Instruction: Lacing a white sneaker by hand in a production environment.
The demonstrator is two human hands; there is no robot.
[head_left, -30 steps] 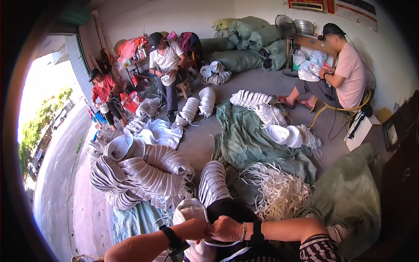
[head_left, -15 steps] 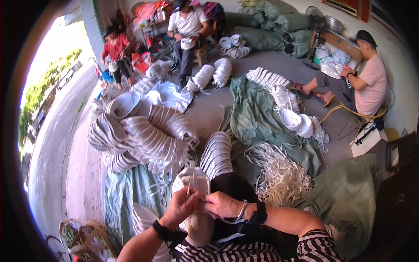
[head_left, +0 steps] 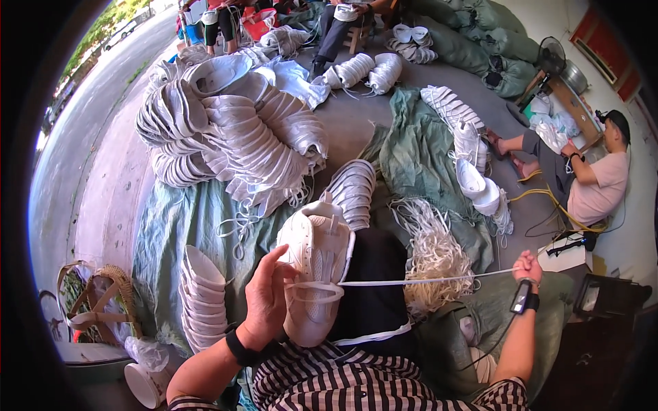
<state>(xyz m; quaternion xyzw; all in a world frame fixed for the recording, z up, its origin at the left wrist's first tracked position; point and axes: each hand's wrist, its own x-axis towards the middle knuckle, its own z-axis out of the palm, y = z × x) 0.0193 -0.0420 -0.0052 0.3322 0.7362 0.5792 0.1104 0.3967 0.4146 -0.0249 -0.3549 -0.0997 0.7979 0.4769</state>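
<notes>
- Fingers [head_left: 274, 259] of the left hand [head_left: 260, 301] are standing loosely spread and slightly curled at the left side of the shoe [head_left: 319, 240]; whether they are touching it, one cannot tell.
- At far left, a strapped basket [head_left: 123, 291] is standing near the edge of view, with a clear bag [head_left: 147, 353] and a white cup [head_left: 142, 385] lying just below it.
- Farther in, a stack of white uppers [head_left: 203, 301] is resting on a pale green sheet [head_left: 164, 226].
- Above that, a large pile of uppers [head_left: 240, 130] is covering the far part of the sheet.
- At centre, the shoe is resting over the wearer's dark lap [head_left: 377, 308], its toe pointing toward the body; a loop of lace [head_left: 425, 281] is crossing its front.
- Rightward, the lace is running taut and nearly level, passing before a tangled bundle [head_left: 439, 257].
- Beyond the bundle, a green cloth [head_left: 418, 151] is lying crumpled, with uppers lining its right edge.
- Well apart from the shoe, the right hand [head_left: 527, 266] is gripping the lace, its fingers folding into a fist.
- At far right, a co-worker [head_left: 600, 181] is sitting, holding something white.
</notes>
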